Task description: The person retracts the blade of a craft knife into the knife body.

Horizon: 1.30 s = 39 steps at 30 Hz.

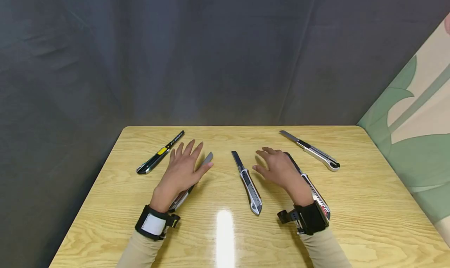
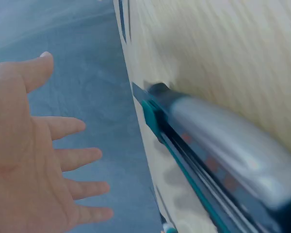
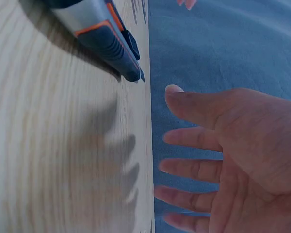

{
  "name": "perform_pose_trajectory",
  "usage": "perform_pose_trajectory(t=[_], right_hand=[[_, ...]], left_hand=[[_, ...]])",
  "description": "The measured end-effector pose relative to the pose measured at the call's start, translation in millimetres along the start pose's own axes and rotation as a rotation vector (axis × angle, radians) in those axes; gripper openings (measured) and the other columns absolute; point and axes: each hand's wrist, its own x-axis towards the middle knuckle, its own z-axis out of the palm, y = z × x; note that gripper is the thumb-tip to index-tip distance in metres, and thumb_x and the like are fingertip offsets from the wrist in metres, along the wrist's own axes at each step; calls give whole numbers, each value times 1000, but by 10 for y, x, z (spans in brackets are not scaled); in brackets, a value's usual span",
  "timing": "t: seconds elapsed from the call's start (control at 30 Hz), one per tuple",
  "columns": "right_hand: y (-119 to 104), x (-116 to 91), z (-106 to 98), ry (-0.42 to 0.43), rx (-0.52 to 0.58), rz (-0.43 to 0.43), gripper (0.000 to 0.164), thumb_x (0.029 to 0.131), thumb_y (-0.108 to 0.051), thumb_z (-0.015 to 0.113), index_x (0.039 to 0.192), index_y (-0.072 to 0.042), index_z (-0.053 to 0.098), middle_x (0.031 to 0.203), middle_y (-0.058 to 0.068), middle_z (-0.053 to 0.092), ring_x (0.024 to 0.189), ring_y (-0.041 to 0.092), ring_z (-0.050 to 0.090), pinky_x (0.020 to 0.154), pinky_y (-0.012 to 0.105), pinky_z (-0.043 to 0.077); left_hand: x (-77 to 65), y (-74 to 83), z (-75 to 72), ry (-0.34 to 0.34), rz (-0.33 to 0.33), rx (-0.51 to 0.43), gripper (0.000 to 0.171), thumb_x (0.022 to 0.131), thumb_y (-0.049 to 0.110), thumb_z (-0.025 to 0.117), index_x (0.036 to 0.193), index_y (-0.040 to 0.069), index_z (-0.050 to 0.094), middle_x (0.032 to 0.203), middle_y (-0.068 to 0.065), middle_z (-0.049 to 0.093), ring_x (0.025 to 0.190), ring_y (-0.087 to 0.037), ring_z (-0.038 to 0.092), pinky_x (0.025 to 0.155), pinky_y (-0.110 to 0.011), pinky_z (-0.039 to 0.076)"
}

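Observation:
My left hand (image 1: 183, 168) hovers over a utility knife (image 1: 181, 199), its fingers spread and nothing in its grasp. It hides the knife's middle; the blade tip shows past the thumb. In the left wrist view that hand's palm (image 2: 29, 165) is apart from the tabletop. My right hand (image 1: 279, 168) is likewise above the table, holding nothing, with fingers extended in the right wrist view. Partly covered by the right hand and wrist lies another utility knife (image 1: 316, 193). Between the hands rests a grey-and-white utility knife (image 1: 251, 192), blade out, pointing away from me.
A black utility knife with a yellow patch (image 1: 156, 158) lies at the left, and a silver one (image 1: 318, 154) at the back right, both with blades out. The wooden table (image 1: 365, 221) ends at a dark curtain (image 1: 225, 57). A patterned fabric (image 1: 418, 135) hangs at right.

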Motion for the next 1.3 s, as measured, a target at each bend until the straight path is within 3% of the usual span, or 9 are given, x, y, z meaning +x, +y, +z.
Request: perform_pose_trajectory(t=[0.17,0.37,0.47,0.6,0.7,0.77,1.03,1.17,1.3], right_hand=[[-87,48,40,-23,53,-7,40,91,-33,61,120,-6,63,111,13,67,94,26,61,79,46,56],[-210,114,106,-61,74,45,27,90,-32,61,109,-13,68,90,1,66,69,12,55,54,31,49],[-246,113,129,-82,71,52,21,90,-32,61,101,-15,69,87,0,65,66,11,52,52,29,46],[-279,99,146,-98,70,65,17,90,-34,62,90,-18,68,78,-1,63,60,11,50,49,29,43],[-315,92,147,-113,94,110,20,88,-37,63,87,-18,66,72,-2,61,55,12,49,47,29,42],[-355,95,146,-132,119,157,22,87,-38,65,87,-16,65,72,-1,62,54,12,50,47,29,42],[-518,171,185,-173,142,323,36,76,-41,75,73,-10,58,63,6,57,48,17,51,40,28,40],[-542,180,210,-146,138,360,35,74,-37,78,70,-9,57,61,6,56,46,17,51,37,27,38],[-549,173,246,-117,162,374,34,74,-34,77,63,-10,55,54,1,50,42,15,47,35,25,34]], left_hand=[[46,84,17,11,22,-45,82,92,68,28,151,13,17,156,-15,21,138,-41,10,111,-66,18],[75,138,58,77,35,-91,74,96,56,36,148,5,24,144,-18,39,131,-34,30,111,-54,30],[70,178,96,73,23,-155,71,96,52,42,145,3,31,134,-20,47,124,-32,39,107,-52,38],[50,289,135,29,11,-281,59,94,46,51,133,3,47,118,-15,58,104,-26,52,86,-47,51],[45,383,166,-6,-5,-310,55,92,43,56,132,5,50,114,-11,61,98,-23,55,81,-45,53],[44,424,194,-19,-20,-296,60,91,43,58,137,6,46,118,-10,61,105,-23,56,86,-45,53],[50,468,290,-59,-30,-355,59,91,39,60,136,5,46,119,-13,63,106,-26,57,87,-48,52],[51,482,295,-67,-33,-382,63,90,37,62,139,3,41,116,-12,63,97,-23,59,80,-43,54],[26,482,293,-59,-55,-419,55,90,36,63,132,4,49,107,-8,66,88,-18,60,70,-38,54]])
